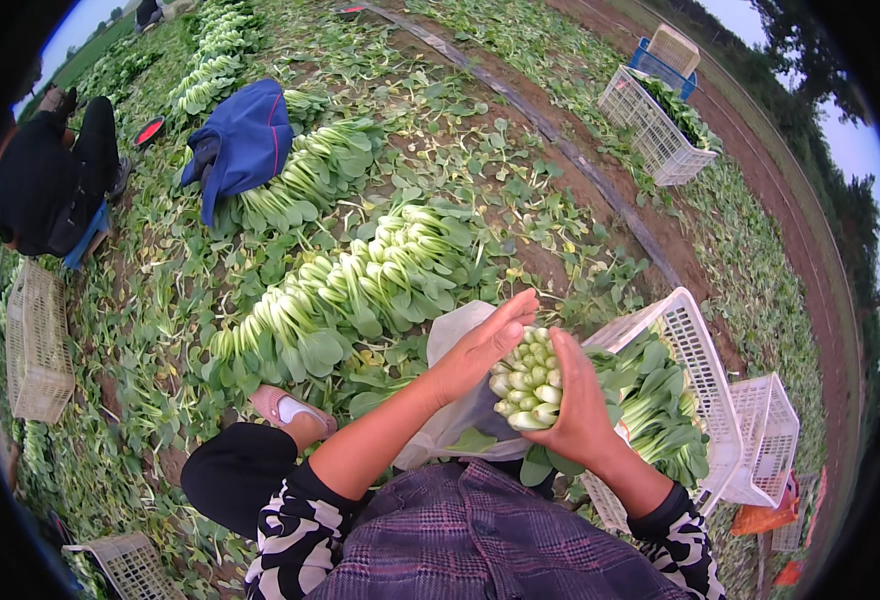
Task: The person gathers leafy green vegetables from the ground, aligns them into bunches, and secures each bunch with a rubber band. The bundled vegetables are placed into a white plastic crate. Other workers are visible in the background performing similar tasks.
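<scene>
A bunch of bok choy (528, 381) is gathered in front of me, its pale stem ends facing up. My right hand (579, 397) grips it from the right side, thumb and fingers spread around the stems. On the other side, my left hand (491, 342) is flat with its fingers straight, close against the upper left of the bunch; whether its palm touches is hidden. Beneath the hands lies a whitish plastic sheet or bag (447, 427). To the right stands a white plastic crate (699, 352) holding bok choy bunches (654, 409), leaves and stems showing.
Rows of cut bok choy (350, 281) lie ahead, one partly under a blue jacket (249, 139). More crates stand at right (766, 435), far right (654, 127) and left (39, 341). A person in dark clothes (50, 176) sits at left. A dark strip (552, 135) crosses the ground.
</scene>
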`<state>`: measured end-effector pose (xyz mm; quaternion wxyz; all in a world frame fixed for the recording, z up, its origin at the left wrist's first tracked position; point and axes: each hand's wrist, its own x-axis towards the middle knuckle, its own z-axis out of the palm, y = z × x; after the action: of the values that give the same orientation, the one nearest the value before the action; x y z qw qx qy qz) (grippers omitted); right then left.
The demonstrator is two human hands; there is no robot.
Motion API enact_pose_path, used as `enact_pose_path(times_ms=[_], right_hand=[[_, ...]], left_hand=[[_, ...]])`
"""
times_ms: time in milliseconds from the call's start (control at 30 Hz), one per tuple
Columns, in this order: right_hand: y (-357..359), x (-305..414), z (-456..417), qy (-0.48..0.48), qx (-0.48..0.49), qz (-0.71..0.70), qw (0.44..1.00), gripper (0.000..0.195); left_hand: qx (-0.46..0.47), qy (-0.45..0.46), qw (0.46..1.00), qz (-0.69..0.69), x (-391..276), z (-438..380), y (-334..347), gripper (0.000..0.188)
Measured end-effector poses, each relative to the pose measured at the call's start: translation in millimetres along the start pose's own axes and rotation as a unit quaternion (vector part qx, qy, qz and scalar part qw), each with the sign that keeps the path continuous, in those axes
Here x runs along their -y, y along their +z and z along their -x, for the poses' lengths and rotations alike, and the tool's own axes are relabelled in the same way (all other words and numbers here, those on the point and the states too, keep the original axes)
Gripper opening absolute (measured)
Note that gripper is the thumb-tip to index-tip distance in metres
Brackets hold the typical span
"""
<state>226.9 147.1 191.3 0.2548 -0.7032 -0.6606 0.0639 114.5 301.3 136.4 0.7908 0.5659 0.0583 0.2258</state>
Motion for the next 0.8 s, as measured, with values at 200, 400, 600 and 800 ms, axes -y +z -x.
enact_pose_path(times_ms=[200,400,600,800], right_hand=[[4.7,-7.1,10.3,-0.056,-0.028,0.003,0.998,0.116],[5.9,-3.6,9.0,-0.061,-0.031,0.012,0.998,0.116],[-9.4,1.0,-4.3,0.038,0.040,-0.052,0.997,0.110],[-5.4,0.9,-24.6,0.022,0.083,-0.032,0.996,0.103]], left_hand=[[0.058,-0.033,0.995,0.073,3.5,-1.9,5.0,0.056],[-0.010,-0.048,0.998,0.028,5.6,-0.8,7.1,0.043],[-0.120,0.004,0.992,0.048,8.4,17.1,30.5,0.042],[-0.200,0.041,0.979,-0.015,-29.1,43.1,3.6,0.048]])
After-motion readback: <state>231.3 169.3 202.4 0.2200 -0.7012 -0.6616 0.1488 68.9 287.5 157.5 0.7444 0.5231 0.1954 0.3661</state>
